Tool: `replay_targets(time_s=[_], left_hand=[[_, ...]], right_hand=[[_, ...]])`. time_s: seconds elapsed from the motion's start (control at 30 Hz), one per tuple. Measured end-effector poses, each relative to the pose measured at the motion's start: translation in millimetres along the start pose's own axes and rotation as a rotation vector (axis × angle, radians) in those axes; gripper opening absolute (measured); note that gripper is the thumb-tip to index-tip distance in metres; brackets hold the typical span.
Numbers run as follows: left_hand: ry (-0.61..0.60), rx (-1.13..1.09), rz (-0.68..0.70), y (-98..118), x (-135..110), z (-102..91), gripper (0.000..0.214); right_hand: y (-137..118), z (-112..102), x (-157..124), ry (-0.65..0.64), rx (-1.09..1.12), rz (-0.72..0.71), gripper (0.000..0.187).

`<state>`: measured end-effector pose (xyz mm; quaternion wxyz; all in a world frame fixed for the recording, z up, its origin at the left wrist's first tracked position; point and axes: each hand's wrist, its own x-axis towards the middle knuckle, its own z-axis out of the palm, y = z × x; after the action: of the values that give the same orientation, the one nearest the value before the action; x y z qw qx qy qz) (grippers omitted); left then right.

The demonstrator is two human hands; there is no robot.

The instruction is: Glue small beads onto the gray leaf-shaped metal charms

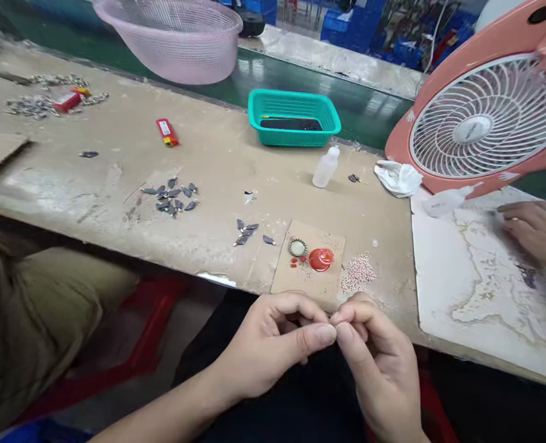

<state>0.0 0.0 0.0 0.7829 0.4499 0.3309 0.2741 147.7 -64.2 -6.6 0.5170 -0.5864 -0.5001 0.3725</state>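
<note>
My left hand (pixel 273 344) and my right hand (pixel 379 363) meet over my lap, just in front of the table edge. Both are closed in a pinch, thumbs and fingertips pressed together on something too small to make out. Right beyond them a small cardboard square (pixel 310 277) lies on the table. It carries a bottle cap (pixel 297 247), a red cap (pixel 321 259) and red drops. A heap of tiny pink beads (pixel 356 273) lies beside it. Small dark metal pieces (pixel 246 232) sit to its left, with a larger scatter of dark pieces (pixel 171 197) further left.
A teal basket (pixel 293 117), a small plastic bottle (pixel 325 167), a red lighter (pixel 167 131) and a pink mesh bowl (pixel 176 37) stand further back. A pink fan (pixel 485 117) leans at right. Another person's hand (pixel 534 231) rests on a stained white board (pixel 480 283). Someone sits at left.
</note>
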Motion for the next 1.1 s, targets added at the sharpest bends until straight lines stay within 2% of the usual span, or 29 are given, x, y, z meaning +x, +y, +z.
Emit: replay_targets(time_s=[0.3, 0.5, 0.63, 0.7, 0.77, 0.8, 0.87, 0.93, 1.0, 1.1], left_hand=[[-0.041, 0.109, 0.050, 4, -4, -7.6, 0.024], [-0.062, 0.176, 0.061, 6, -5, -10.6, 0.022], [-0.044, 0.331, 0.115, 8, -5, -13.9, 0.020], [-0.027, 0.471, 0.174, 9, -4, -21.1, 0.019], [0.085, 0.679, 0.283, 11, -2, -34.5, 0.017], [0.205, 0.818, 0.342, 11, -1, -43.1, 0.015], [0.528, 1.134, 0.419, 12, 2, -61.1, 0.013], [0.783, 1.417, 0.371, 14, 6, -75.8, 0.016], [0.857, 1.575, 0.250, 17, 11, -84.2, 0.020], [0.822, 1.610, 0.145, 20, 16, -87.0, 0.019]], right_hand=[[-10, -12, 5, -0.054, -0.097, -0.097, 0.008], [-10, -18, 10, -0.159, -0.193, -0.129, 0.011], [-12, -19, 15, -0.198, -0.262, -0.149, 0.008], [-12, -18, 17, -0.172, -0.290, -0.144, 0.008], [-11, -18, 18, -0.105, -0.316, -0.131, 0.010], [-10, -19, 18, -0.066, -0.329, -0.125, 0.010], [-8, -21, 18, -0.004, -0.357, -0.121, 0.011], [-6, -24, 20, 0.043, -0.396, -0.128, 0.011], [-4, -28, 25, 0.083, -0.457, -0.146, 0.010], [-1, -32, 39, 0.121, -0.572, -0.176, 0.009]])
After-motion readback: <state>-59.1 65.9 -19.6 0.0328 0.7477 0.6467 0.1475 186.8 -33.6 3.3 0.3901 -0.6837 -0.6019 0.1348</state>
